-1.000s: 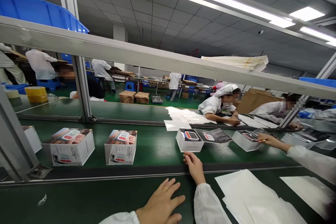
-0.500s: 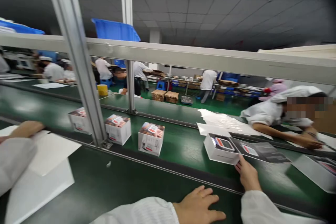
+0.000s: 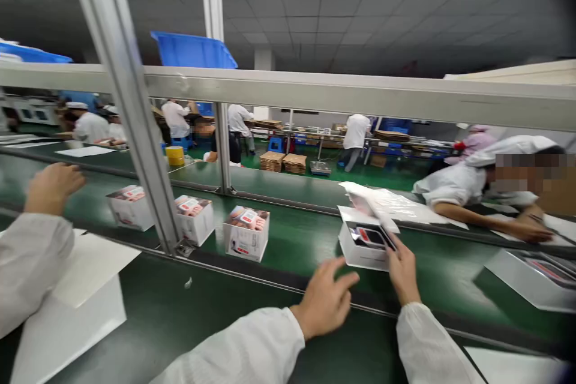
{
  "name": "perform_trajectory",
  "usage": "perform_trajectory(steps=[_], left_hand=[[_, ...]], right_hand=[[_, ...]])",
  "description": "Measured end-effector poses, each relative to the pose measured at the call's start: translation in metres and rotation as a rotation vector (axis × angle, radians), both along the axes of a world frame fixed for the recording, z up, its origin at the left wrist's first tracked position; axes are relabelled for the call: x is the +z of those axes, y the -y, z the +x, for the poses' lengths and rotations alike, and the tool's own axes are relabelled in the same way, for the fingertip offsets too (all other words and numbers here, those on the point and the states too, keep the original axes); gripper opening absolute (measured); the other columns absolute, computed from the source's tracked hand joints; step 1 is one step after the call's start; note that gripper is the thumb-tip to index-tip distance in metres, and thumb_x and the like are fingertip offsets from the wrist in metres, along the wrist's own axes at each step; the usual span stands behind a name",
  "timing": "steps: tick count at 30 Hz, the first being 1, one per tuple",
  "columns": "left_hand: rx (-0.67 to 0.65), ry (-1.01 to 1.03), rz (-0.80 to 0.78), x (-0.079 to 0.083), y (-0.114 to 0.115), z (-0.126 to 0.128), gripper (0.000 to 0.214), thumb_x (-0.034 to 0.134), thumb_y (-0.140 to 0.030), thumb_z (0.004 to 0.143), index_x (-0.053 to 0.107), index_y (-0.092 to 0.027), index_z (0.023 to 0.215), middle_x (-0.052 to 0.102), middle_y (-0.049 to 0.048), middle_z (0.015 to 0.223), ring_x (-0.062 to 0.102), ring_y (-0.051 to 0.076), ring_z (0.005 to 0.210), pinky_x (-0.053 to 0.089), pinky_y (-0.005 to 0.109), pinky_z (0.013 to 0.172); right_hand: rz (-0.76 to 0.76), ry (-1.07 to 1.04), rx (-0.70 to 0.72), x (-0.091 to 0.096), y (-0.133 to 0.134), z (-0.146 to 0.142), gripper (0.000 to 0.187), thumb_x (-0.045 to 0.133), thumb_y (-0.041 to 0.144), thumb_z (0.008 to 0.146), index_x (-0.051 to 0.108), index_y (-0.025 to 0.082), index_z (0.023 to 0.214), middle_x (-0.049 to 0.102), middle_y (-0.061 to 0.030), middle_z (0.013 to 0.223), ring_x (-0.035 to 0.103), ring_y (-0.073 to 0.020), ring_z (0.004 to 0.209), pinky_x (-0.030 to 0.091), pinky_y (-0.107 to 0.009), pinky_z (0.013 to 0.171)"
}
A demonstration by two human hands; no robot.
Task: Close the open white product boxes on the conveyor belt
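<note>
An open white box [image 3: 365, 253] sits on the green conveyor belt, with a dark printed piece showing in its top. My right hand [image 3: 404, 270] is closed on the box's lid flap [image 3: 387, 233] at the right side, holding it raised and tilted over the opening. My left hand [image 3: 324, 300] hovers at the box's near left corner, fingers apart and holding nothing; whether a fingertip touches the box I cannot tell. To the left stand closed picture-topped boxes, the nearest of them a printed box [image 3: 246, 233].
A metal post [image 3: 130, 102] rises at the belt's near edge. Another open box [image 3: 535, 276] lies at right. A co-worker's hand [image 3: 54, 187] reaches over white sheets [image 3: 94, 264] at left. Across the belt, a co-worker in white [image 3: 477, 186] leans beside plastic bags [image 3: 396, 207].
My right hand has lifted the flap from lying out to the right to tilted over the box. My left hand has moved up towards the box. The boxes have shifted slightly left.
</note>
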State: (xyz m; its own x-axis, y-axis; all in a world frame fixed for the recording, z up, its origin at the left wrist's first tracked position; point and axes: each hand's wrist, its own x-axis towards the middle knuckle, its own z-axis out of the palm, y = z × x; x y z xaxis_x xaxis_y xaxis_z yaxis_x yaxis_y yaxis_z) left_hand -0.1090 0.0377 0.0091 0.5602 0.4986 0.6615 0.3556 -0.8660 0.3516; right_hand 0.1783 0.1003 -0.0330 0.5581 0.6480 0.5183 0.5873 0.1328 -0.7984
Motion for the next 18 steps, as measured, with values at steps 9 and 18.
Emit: perform_trajectory(steps=[9,18], left_hand=[[0.031,-0.129,-0.311,0.007,-0.099,0.025,0.076,0.055,-0.008,0.078,0.032,-0.012,0.151,0.042,0.0194,0.148,0.040,0.032,0.138,0.037,0.047,0.113],[0.009,-0.268,-0.208,0.014,-0.092,-0.015,0.099,0.071,-0.005,0.072,0.023,-0.028,0.155,-0.001,0.0124,0.163,-0.003,0.042,0.148,0.017,0.059,0.117]], right_hand=[[-0.159,-0.134,0.270,0.009,0.012,-0.044,0.058,0.050,0.063,0.084,0.063,0.027,0.127,0.053,-0.0081,0.140,0.043,-0.0295,0.134,0.030,-0.047,0.114],[-0.098,-0.368,0.311,0.027,0.000,-0.067,0.062,0.052,0.071,0.082,0.064,0.023,0.120,0.066,-0.0079,0.117,0.058,-0.0258,0.106,0.044,-0.039,0.094]])
